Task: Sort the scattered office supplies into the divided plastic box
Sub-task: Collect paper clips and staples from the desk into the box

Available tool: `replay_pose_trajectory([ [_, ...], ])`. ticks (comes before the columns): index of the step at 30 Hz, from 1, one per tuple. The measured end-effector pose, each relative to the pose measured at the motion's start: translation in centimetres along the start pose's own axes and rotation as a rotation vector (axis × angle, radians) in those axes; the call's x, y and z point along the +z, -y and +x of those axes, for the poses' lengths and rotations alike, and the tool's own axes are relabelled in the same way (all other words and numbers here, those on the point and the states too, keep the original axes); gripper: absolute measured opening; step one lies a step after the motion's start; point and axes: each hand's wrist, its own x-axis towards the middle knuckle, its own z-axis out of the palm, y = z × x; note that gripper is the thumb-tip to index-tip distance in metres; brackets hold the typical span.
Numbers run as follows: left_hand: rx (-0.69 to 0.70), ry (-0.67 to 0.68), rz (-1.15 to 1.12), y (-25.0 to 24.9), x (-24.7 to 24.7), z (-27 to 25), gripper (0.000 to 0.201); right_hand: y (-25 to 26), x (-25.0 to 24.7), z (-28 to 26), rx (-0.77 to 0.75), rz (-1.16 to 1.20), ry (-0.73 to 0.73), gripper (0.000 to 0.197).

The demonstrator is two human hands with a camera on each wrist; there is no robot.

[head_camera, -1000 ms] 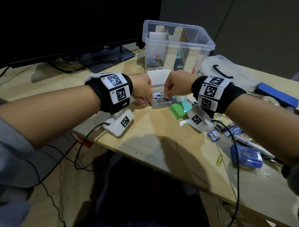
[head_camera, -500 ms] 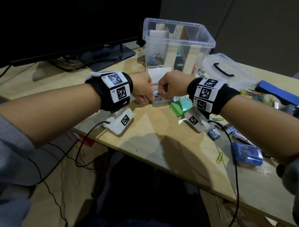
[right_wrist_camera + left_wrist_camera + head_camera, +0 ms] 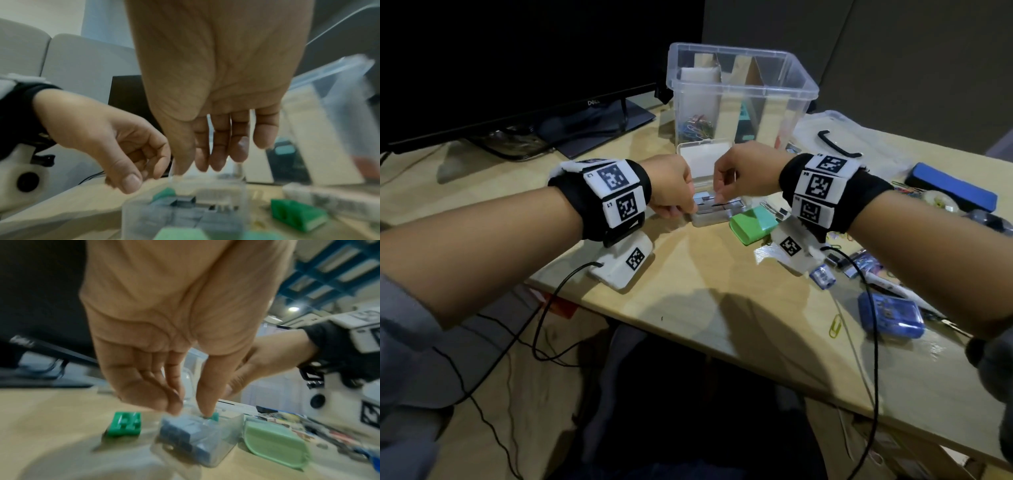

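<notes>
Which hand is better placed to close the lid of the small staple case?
Right hand: it sits nearest the raised lid of the staple case. Left hand is at the case's left edge.

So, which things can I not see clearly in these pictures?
- Head view: the open small clear case of grey staple blocks is half covered by both hands, left hand and right hand, so any grip is hidden.
- Wrist views: motion blur smears the staples; the hands' contact with them is unclear.
- Head view: the big clear box has dividers that hide most contents; only paper clips show.
- Right edge: the supplies there are blurred and cut off.
</notes>
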Motion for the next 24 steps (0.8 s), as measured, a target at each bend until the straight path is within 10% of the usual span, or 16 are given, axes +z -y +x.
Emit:
replay_pose_trajectory([
  [7, 0.285, -0.357, 0.465, -3.4, 1.8, -0.9, 0.038, -5.1, -1.9, -5.4, 0.142, -0.085, -0.108, 0.039],
  [15, 0.52, -0.156, 0.504, -9.0, 7.0, 0.2, 0.033, -9.9, -1.1, -11.4, 0.373, -0.189, 0.156, 0.059],
  [24, 0.36, -0.078, 0.705, -12.4, 9.3, 3.0, 0.027, -11.5, -0.1, -12.4, 0.37, -0.234, 0.165, 0.046],
])
